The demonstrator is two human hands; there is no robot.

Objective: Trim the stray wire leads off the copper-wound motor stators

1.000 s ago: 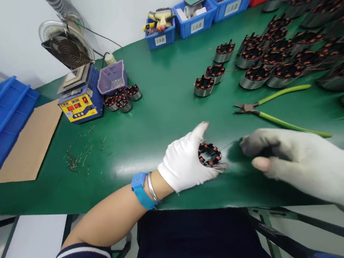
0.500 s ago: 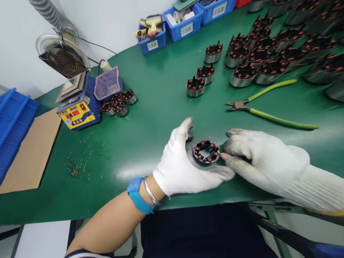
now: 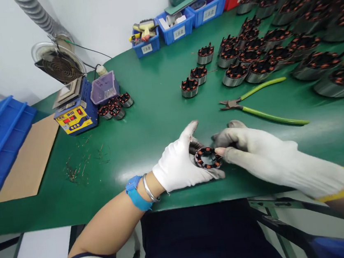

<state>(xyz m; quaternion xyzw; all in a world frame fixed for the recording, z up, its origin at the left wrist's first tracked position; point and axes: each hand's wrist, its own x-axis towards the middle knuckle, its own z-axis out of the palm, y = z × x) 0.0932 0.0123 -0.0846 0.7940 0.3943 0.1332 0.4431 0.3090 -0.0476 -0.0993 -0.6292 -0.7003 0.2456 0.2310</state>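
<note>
A ring-shaped metal part with black and copper windings (image 3: 208, 158) is cradled in my left hand (image 3: 185, 158), which wears a white glove. The fingers pass behind and below the ring, and the thumb points up past its far left side. My right hand (image 3: 248, 147), in a white glove with dark fingertips and a yellow cuff, is at the ring's right edge. A bare fingertip and thumb touch or nearly touch the windings there; what they pinch, if anything, is too small to make out.
Green-handled cutters (image 3: 260, 110) lie open behind my right hand. Many similar wound rings (image 3: 261, 68) stand at the back right. A yellow-blue device (image 3: 76, 117), a purple bin (image 3: 104, 88) and wire scraps (image 3: 77, 171) are at left. Blue bins (image 3: 177, 31) line the back.
My left hand has closed in around the ring, its fingers now curled behind it. My right hand has moved slightly left to the ring's edge. The view has shifted a little.
</note>
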